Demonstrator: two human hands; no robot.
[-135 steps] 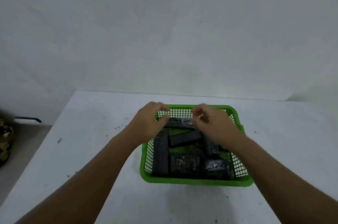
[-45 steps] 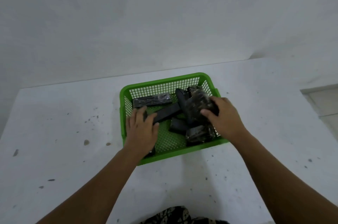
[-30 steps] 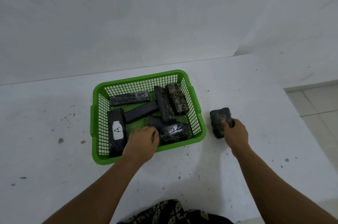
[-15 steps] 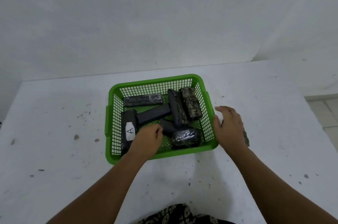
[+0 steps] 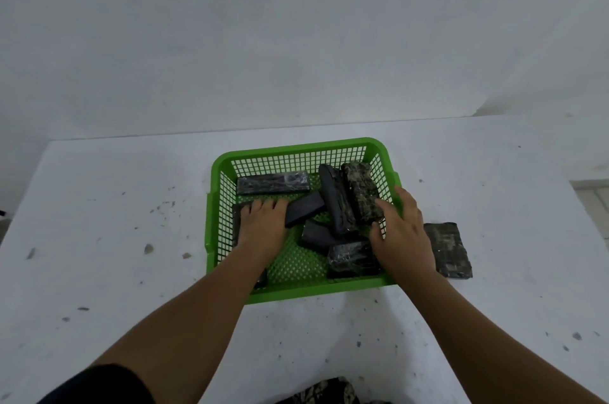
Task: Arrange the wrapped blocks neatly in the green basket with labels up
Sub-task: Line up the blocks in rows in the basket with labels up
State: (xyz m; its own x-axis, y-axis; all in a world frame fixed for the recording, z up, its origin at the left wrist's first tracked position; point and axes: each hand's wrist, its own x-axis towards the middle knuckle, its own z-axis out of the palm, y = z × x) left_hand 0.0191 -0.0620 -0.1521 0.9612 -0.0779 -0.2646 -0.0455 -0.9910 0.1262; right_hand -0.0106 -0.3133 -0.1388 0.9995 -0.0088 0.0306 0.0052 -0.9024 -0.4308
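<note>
The green basket (image 5: 298, 293) is sitting on the white table (image 5: 115, 239), holding several dark wrapped blocks. The left hand (image 5: 262, 224) is lying palm down, fingers spread flat, over the block at the basket's left side (image 5: 238, 222), whose long axis runs near to far; nothing is gripped. Its fingertips are touching a plain black block (image 5: 304, 207) lying diagonally. The right hand (image 5: 400, 232) is reaching in at the right wall, fingers loosely curled and closing around the near end of the mottled block (image 5: 361, 194), which is pointing near to far. A long block (image 5: 273, 183) is lying left to right along the far wall. One more block (image 5: 449, 250) is lying on the table just right of the basket. No label is showing.
</note>
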